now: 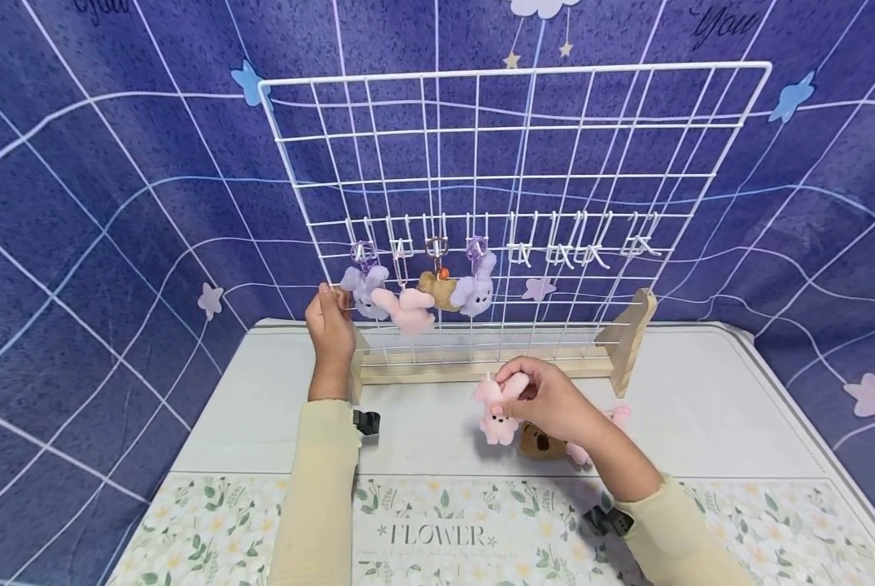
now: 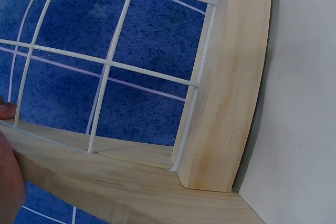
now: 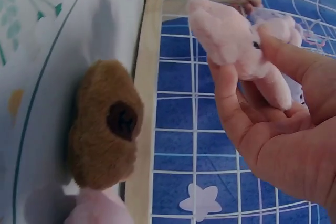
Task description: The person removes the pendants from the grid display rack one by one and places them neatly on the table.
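Observation:
My right hand (image 1: 554, 399) pinches a pink plush bunny (image 1: 498, 411) by its head and ears, just above the table. In the right wrist view, thumb and fingers press its fuzzy body from both sides. At the left end of a white wire grid rack (image 1: 514, 127), my left hand (image 1: 330, 325) grips the wooden side post (image 2: 79, 177). From the rack's hooks hang a purple plush (image 1: 367, 291), a pink plush (image 1: 405, 311), a brown plush (image 1: 437, 289) and another purple plush (image 1: 475, 289). Beneath my right hand lies a brown plush (image 3: 107, 124).
More pink plush (image 1: 616, 417) lies beside the brown one on the table, partly hidden by my right wrist. Several bare white hooks (image 1: 587, 252) hang on the rack's right half. A floral mat (image 1: 437, 505) covers the table's front. Behind stands a blue curtain (image 1: 151, 146).

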Motion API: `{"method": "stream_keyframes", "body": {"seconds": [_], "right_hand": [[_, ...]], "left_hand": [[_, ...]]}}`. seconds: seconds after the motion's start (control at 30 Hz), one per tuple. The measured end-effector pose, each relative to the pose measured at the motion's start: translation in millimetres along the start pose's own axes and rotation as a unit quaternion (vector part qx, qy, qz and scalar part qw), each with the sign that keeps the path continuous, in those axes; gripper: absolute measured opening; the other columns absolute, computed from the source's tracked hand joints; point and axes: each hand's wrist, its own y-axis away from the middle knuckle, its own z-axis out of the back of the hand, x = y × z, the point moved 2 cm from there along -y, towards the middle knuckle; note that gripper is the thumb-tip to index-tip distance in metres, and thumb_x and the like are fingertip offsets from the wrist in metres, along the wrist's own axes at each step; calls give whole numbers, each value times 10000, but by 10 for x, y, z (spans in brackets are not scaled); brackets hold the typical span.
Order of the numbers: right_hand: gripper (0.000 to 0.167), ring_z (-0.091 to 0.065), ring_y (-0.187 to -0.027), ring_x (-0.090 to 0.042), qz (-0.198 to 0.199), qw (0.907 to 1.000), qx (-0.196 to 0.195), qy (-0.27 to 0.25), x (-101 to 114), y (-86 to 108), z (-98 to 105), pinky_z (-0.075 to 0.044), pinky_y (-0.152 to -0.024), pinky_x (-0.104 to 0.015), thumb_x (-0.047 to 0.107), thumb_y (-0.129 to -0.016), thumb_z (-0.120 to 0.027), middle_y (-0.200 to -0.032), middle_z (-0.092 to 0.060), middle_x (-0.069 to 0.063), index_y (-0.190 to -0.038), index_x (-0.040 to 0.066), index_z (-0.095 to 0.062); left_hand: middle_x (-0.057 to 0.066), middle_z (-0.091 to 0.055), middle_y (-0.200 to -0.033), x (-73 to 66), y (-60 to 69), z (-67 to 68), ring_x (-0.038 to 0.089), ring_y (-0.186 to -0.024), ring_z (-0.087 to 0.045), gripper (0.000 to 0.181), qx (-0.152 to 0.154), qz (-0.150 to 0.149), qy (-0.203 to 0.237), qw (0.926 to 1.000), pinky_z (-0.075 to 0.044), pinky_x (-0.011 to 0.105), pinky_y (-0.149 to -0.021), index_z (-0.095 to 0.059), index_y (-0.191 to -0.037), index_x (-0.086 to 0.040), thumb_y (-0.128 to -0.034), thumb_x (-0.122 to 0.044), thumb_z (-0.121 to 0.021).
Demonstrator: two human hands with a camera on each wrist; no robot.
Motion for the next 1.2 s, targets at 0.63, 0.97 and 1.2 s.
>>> {"method": "stream_keyframes", "body": {"seconds": [0.63,0.97,1.2], "right_hand": [[259,-752,-751,-260,-561,9932,919,449,-206,-19,-63,-656,-693,-421,-65,-977,-659,-1044,-729,-198,-1232,-52,-701],[162,-734,-663,-254,-564,9931,565,858,-278,-73,-88,-629,-621,-378,-61,-911,-748,-843,-734,-105,-1058,8,-749],[163,-566,-680,-129,-259,9912,210,1280,-356,-114,-117,-484,-593,-245,-77,-844,-796,-819,-664,-60,-927,47,-728]], "left_hand": [[-34,-384,-653,-25,13,7,56,-575,-348,544,-37,52,-24,10000,-289,175,-554,-318,-733,176,-1152,-171,-303],[11,-358,-660,-35,-2,-3,89,-590,-342,495,-10,74,49,10000,-300,175,-565,-306,-729,143,-1150,-115,-271],[3,-379,-658,-44,14,-10,80,-576,-357,504,-104,213,32,9997,-303,178,-558,-331,-731,149,-1151,-128,-294]]}}
